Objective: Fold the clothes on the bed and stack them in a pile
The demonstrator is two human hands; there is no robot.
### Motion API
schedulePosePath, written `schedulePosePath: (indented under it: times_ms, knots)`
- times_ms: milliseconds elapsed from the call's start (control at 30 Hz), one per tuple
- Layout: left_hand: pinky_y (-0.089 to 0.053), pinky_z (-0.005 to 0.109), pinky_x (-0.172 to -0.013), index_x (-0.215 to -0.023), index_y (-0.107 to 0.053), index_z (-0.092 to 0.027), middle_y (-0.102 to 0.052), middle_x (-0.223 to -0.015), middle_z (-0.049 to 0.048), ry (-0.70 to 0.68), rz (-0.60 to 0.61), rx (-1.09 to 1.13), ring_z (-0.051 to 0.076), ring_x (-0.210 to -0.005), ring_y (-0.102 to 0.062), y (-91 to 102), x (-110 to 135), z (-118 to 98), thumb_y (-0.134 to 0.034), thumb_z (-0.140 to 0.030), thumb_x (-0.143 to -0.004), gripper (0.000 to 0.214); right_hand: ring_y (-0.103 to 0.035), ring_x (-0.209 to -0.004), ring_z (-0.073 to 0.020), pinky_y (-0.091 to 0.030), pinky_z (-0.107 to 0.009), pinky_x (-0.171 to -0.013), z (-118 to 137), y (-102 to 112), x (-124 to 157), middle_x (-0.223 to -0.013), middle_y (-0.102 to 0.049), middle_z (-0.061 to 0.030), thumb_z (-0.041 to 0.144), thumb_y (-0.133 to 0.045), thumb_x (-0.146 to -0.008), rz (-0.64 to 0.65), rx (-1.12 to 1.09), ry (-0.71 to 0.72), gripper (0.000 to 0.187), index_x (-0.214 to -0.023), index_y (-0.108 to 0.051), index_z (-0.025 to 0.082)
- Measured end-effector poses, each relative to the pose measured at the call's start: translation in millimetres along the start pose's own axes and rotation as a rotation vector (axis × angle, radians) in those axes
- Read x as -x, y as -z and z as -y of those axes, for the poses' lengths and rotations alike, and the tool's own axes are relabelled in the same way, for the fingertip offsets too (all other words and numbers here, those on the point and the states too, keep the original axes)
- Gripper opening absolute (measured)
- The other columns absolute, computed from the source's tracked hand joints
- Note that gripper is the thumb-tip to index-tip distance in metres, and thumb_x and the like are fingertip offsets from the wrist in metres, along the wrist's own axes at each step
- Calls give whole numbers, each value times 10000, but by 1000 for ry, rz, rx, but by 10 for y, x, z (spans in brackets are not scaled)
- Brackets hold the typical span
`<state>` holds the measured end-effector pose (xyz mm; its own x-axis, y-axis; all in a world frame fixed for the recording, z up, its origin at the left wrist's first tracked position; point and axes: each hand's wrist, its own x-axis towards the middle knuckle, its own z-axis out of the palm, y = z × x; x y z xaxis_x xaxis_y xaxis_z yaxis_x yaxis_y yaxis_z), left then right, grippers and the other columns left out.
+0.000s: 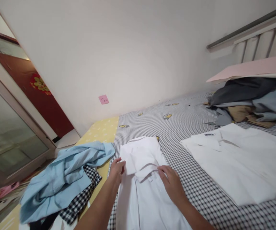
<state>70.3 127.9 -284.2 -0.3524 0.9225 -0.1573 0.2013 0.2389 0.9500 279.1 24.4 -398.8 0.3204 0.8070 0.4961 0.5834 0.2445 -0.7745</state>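
Where both hands [116, 171] [171, 183] touch, the shirt [141, 191] (white) folds.

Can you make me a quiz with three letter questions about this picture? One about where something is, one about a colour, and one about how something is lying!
1. Where is the crumpled light blue shirt compared with the white shirt under the left hand and right hand?
A. To its right
B. To its left
C. On top of it

2. What colour is the small note stuck on the wall?
A. Pink
B. Green
C. Blue

3. How does the other white shirt lie on the checked bedsheet?
A. Balled up
B. Hanging over the edge
C. Spread flat

Answers:
1. B, because the blue shirt lies left of it in the view.
2. A, because the note looks pink.
3. C, because it lies smooth and wide.
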Motion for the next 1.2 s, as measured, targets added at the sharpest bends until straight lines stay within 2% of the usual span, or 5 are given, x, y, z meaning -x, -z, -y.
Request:
schedulePosePath:
  times_ms: [167, 333, 467, 667, 1200]
  knots:
    - [-275, 567, -1179, -1187, -667, -201, -491, -1472, 180, -372, -158, -225, 367, -1435, -399, -77, 236, -172, -572, -47, -792, 435, -582, -798, -211, -511, -377, -769, -24, 21, -9, -844, -582, -59, 550, -333, -1023, -130, -70, -11, 475, -741, -555, 239]
    - [-155, 653, -1216, -1384, -595, -338, -342, -1643, 107, -894, -12, -694, 337, -1545, -216, -382, 494, 114, -481, -291, -973, 429, -605, -891, -230, -519, -397, -820, -64, 6, -5, -923, -624, -73, 526, -411, -1007, -162, -49, 43, 382, -883, -612, 227]
    - [-177, 738, -1179, -1454, -473, -481, -296, -1671, 63, -887, 358, -960, 381, -1546, -202, -575, 543, 699, -440, -570, -976, 487, -551, -1265, -296, -458, -521, -1012, -94, -27, 22, -1364, -603, -125, 531, -418, -996, -130, 152, 83, 460, -1328, -584, 259]
    - [-90, 715, -1213, -1520, -340, -489, -188, -1692, 40, -873, 467, -935, 350, -1561, -102, -529, 547, 867, -279, -696, -964, 596, -417, -1442, -303, -259, -612, -1146, -84, -67, 54, -1466, -598, -12, 455, -340, -1027, 163, 426, 70, 439, -1330, -640, 355]
    - [-212, 715, -1201, -1528, -303, -496, -244, -1669, 2, -1008, 278, -932, 337, -1545, -198, -668, 417, 1087, -367, -602, -995, 547, -616, -1186, -257, -361, -493, -1074, -98, -58, 10, -1179, -739, -80, 222, -401, -980, 39, 392, 67, 311, -1031, -708, 224]
